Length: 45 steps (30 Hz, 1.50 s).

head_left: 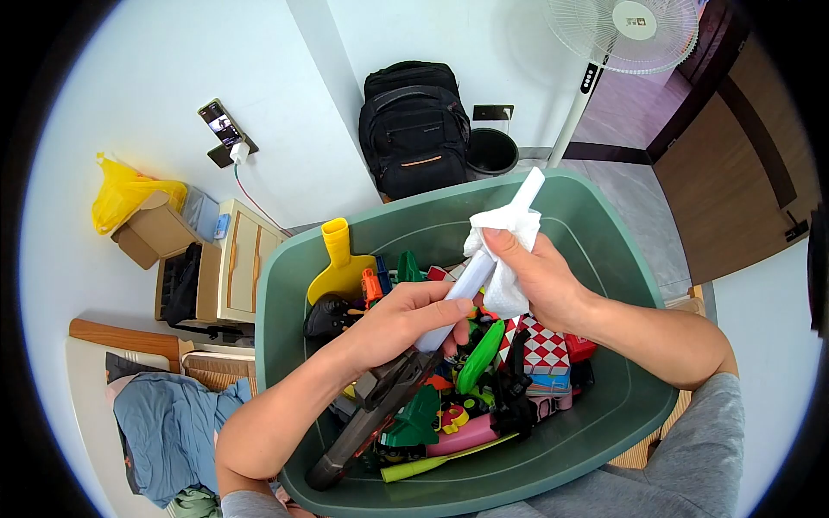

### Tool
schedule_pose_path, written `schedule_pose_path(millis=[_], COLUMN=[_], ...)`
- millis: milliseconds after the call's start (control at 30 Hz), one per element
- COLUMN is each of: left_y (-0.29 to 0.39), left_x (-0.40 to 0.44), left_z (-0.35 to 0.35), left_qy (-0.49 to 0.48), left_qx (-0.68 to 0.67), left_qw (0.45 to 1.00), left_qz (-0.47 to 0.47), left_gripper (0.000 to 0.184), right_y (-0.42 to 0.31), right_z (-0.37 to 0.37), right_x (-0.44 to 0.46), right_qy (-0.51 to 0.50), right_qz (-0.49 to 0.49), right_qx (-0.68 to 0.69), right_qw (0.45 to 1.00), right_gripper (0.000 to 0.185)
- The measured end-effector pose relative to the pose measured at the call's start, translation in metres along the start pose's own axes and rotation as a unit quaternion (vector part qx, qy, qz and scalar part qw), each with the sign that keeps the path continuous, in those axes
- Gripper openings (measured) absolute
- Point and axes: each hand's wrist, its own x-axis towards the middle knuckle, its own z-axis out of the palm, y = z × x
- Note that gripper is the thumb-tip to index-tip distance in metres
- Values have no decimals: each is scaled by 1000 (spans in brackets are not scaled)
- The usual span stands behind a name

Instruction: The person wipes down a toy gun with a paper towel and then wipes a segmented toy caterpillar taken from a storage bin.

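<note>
My left hand [401, 324] is closed around the pale lavender blade of what looks like a toy sword [471, 281], thumb lying along it. The blade slants up to the right, and its tip sticks out past my right hand. At its lower end is a dark grey handle-like part [371, 419]; whether the two are joined is partly hidden. My right hand [544, 272] pinches a crumpled white cloth or tissue [509, 289] wrapped around the upper blade. Below both hands, a large green tub [639, 380] holds mixed toys, among them a red-and-white checkered block [544, 347] and a green piece [479, 358].
A yellow toy shovel [337, 268] leans inside the tub's far left. Behind stand a black backpack [414, 129], a black bin [492, 153] and a white fan [635, 26]. Drawers [242, 259], a cardboard box [190, 281] and blue clothing [177, 427] lie to the left.
</note>
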Motion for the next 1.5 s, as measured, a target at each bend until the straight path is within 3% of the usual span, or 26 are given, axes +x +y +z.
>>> schedule_pose_path(millis=[767, 1200, 1500], left_y=[1, 2, 5], left_x=[0, -1, -2], left_z=[0, 2, 3], left_qy=[1, 2, 5], left_qx=[0, 2, 2], left_qw=[1000, 1000, 1000], left_qz=[2, -4, -10], left_gripper=[29, 37, 40], right_y=[7, 0, -5], right_z=[-4, 2, -4], right_x=[2, 0, 6], right_qy=[6, 52, 78], right_qz=[-6, 10, -29], right_qx=[-14, 10, -3], right_qw=[1000, 999, 997], right_gripper=[45, 48, 48])
